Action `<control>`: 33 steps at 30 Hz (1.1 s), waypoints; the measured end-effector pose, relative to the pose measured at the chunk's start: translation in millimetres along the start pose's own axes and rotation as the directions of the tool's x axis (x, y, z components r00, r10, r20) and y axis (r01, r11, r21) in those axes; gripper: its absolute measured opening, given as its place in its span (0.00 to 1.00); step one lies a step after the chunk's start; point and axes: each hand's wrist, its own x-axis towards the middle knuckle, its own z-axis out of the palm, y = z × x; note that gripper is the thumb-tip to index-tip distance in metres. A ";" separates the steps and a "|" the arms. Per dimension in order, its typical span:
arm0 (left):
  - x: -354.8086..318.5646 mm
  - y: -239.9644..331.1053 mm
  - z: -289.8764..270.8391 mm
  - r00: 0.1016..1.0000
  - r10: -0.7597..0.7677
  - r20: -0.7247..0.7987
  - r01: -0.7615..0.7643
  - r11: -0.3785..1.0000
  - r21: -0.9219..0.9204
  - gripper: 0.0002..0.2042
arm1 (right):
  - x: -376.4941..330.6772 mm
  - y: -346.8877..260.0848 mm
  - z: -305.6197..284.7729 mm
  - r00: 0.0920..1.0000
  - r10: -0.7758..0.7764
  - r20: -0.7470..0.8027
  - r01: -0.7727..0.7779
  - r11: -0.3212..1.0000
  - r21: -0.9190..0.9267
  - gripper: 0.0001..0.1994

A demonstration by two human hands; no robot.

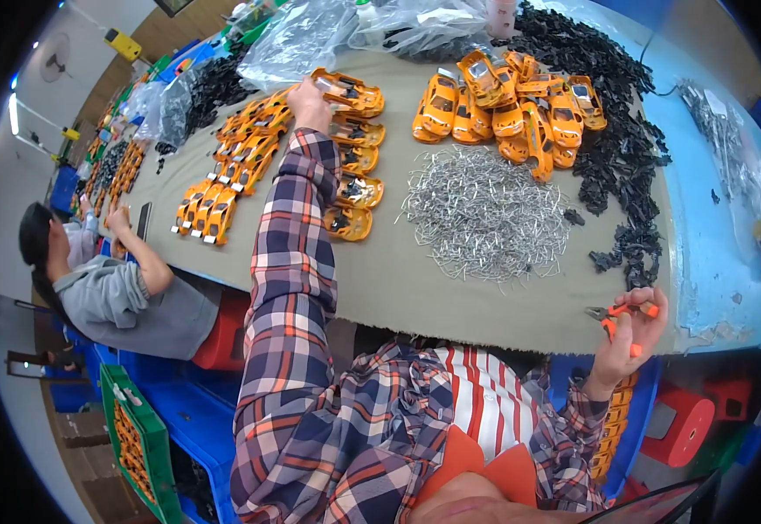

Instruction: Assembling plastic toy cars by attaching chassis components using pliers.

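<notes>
Left hand (311,106): extended toward the far edge of the counter (704,271), fingers at the left end of an orange toy car body (352,93). The fingertips are partly hidden, so whether they grip it or only rest against it cannot be told. Right hand (629,336): above the near edge, close to the near right corner, fingers curled around orange-handled pliers (618,310), the nose pointing left.

Handling: the car body appears to be a light, stiff, thin plastic shell. Its glossy surface may be slippery, and slender edges could crack or scratch. Take hold across both long sides, near the middle; avoid squeezing thin ends. Direct the plier tips away from the painted surface.

Adjacent: a column of similar car bodies (352,223) runs from the left hand toward the near edge. Left of it, toward the left part of the counter, stand close-set rows of orange cars (207,210).

Center: a loose heap of silvery wire pieces (485,214) lies on the grey-green cloth (433,310). Beyond it, toward the far edge, orange car shells (520,109) are piled. Black parts (616,166) spread along the cloth's right side.

Outer: clear plastic bags (297,44) lie at the far edge; a co-worker (136,293) sits at the near edge, farther left.
</notes>
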 end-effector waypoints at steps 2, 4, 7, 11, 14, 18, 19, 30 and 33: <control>11.9 -8.9 1.6 0.999 0.020 -0.027 -0.016 0.990 0.140 0.09 | 2.5 0.6 -0.9 1.000 0.010 -0.022 -0.010 1.000 0.008 0.25; 19.3 -14.1 -5.1 0.972 0.205 0.114 -0.229 0.935 0.273 0.09 | 5.1 0.6 -1.6 0.999 0.027 -0.045 -0.025 0.999 0.043 0.26; 27.7 -11.4 -17.6 0.907 0.170 0.387 -0.387 0.700 0.601 0.09 | 10.4 3.7 -3.8 0.997 0.042 -0.060 -0.037 0.995 0.091 0.26; 8.5 -23.7 -20.2 0.535 0.701 0.471 -0.536 -0.150 0.831 0.10 | 15.6 2.1 -12.1 0.997 0.063 -0.051 -0.056 0.990 0.129 0.26; -44.0 -20.6 22.2 0.609 0.433 0.664 -0.709 -0.079 0.701 0.14 | 11.8 0.7 -18.6 0.996 0.068 -0.058 -0.060 0.989 0.138 0.27; -131.4 -59.0 78.7 0.385 0.333 0.861 -0.809 -0.327 0.489 0.21 | 13.8 4.9 -24.1 0.989 0.101 -0.107 -0.083 0.982 0.168 0.27; -138.7 -64.3 81.8 0.373 0.312 0.874 -0.832 -0.305 0.463 0.21 | 15.5 7.1 -28.7 0.990 0.097 -0.104 -0.069 0.969 0.239 0.27; -87.6 -52.5 82.0 0.661 -0.065 0.748 -0.744 0.077 0.664 0.28 | 89.0 32.9 -58.3 0.988 0.015 -0.152 0.054 0.897 0.439 0.25; -103.3 -40.7 66.1 0.735 -0.244 0.633 -0.335 0.682 0.651 0.26 | 98.1 45.7 -62.2 0.993 -0.006 -0.114 0.057 0.891 0.449 0.24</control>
